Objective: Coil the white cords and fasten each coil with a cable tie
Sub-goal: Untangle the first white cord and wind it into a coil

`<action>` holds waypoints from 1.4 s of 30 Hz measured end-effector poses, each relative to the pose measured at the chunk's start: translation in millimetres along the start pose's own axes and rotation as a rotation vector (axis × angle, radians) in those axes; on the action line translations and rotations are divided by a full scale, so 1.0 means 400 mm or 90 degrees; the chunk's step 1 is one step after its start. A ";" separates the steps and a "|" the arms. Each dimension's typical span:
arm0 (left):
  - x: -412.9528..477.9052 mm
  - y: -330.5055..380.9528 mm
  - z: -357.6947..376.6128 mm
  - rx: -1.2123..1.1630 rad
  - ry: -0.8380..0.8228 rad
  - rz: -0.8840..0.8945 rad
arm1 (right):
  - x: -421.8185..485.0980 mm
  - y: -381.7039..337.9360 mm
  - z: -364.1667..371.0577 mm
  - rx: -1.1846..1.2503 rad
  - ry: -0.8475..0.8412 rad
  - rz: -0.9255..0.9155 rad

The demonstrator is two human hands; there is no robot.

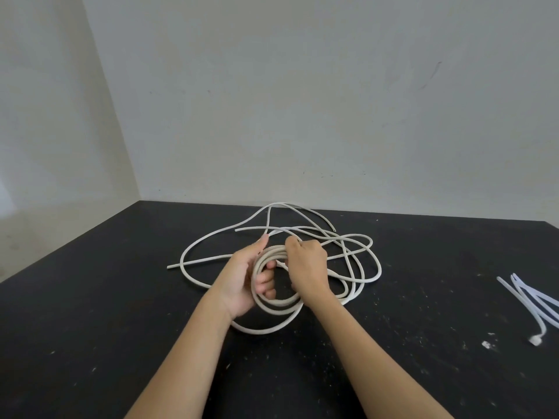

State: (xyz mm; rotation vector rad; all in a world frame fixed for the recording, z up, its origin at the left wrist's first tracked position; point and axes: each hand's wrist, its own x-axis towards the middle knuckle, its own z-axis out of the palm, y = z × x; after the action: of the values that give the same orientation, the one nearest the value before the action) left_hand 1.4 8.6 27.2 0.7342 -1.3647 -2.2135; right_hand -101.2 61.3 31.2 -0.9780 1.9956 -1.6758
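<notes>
Black table; left hand gripping coil, right hand pinching loose cord — cable ties well apart, far right

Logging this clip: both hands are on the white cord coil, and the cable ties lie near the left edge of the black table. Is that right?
One detail is wrong. The head view shows the cable ties near the right edge of the black table, not the left. The left hand and right hand are indeed both on the white cord coil.
</notes>
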 end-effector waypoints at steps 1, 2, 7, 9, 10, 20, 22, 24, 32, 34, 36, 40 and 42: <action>0.002 -0.002 -0.001 -0.024 0.005 -0.004 | 0.001 0.001 0.005 0.009 -0.003 0.010; 0.005 -0.003 0.000 -0.051 0.020 -0.007 | 0.002 0.003 0.008 0.024 -0.008 0.023; 0.016 0.001 0.013 -0.149 0.135 0.084 | 0.009 -0.007 -0.005 0.250 -0.082 0.156; 0.020 0.004 0.006 -0.244 0.172 0.129 | 0.002 -0.006 -0.012 0.324 -0.123 0.198; 0.021 0.005 0.000 -0.289 0.189 0.147 | -0.001 -0.001 -0.010 0.341 -0.132 0.219; 0.025 -0.022 0.020 -0.301 0.132 0.109 | -0.034 -0.010 0.050 0.298 0.048 0.190; 0.023 -0.032 0.040 -0.200 0.116 0.093 | -0.019 -0.004 0.025 0.279 0.084 0.199; 0.023 -0.038 0.055 -0.150 0.106 0.078 | -0.006 0.007 0.010 0.258 0.106 0.211; 0.019 -0.039 0.046 -0.126 0.073 0.042 | -0.002 0.023 0.010 0.162 0.104 0.163; 0.025 -0.039 0.048 -0.100 0.099 0.059 | -0.001 0.021 0.008 0.171 0.105 0.178; 0.033 -0.038 0.050 -0.071 0.138 0.096 | -0.002 0.020 0.011 0.158 0.103 0.174; 0.034 -0.038 0.050 -0.003 0.195 0.143 | -0.005 0.024 0.016 0.154 0.068 0.163; 0.033 -0.038 0.048 0.003 0.206 0.144 | -0.006 0.029 0.018 0.138 0.059 0.119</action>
State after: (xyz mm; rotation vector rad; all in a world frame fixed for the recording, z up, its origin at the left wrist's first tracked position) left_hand -22.3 19.9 17.8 0.8512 -1.2245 -1.8248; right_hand -97.8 58.5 18.0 -0.6307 1.8482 -1.8131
